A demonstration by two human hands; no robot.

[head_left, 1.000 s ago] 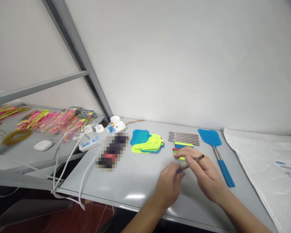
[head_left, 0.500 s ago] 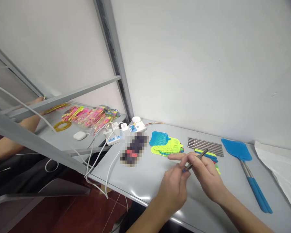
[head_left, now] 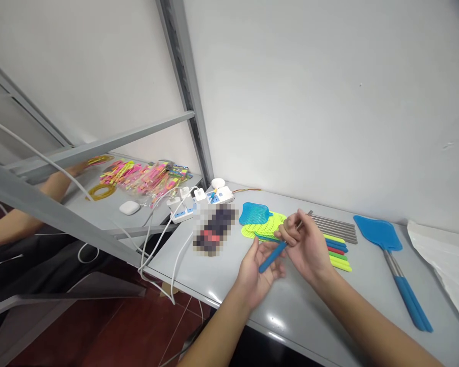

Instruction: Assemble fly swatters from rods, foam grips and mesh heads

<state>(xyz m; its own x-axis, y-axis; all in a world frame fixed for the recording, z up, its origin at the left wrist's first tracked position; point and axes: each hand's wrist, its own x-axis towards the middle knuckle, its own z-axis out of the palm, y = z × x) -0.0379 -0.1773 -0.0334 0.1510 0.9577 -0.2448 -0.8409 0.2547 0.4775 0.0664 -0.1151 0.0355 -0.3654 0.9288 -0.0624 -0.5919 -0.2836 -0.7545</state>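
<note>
My right hand (head_left: 305,246) is closed round a thin metal rod (head_left: 303,220) that has a blue handle sleeve (head_left: 272,256) on its lower end. My left hand (head_left: 257,271) lies palm up under the blue sleeve, fingers loosely curled, touching it. Just behind my hands lie mesh swatter heads (head_left: 260,220) in blue and yellow-green, a row of coloured handle sleeves (head_left: 338,251) and a bundle of bare metal rods (head_left: 335,224), all on the grey table (head_left: 229,270).
Two assembled blue swatters (head_left: 393,255) lie at the right beside a white plastic bag (head_left: 443,265). A power strip with chargers and white cables (head_left: 193,201) sits at the table's left end. On the neighbouring table are packaged items (head_left: 145,177), and another person's arm (head_left: 19,219).
The blue sleeve now shows much longer below the rod. My hands have lifted towards the swatter heads, and my left hand has opened under the sleeve. The view shifted slightly.
</note>
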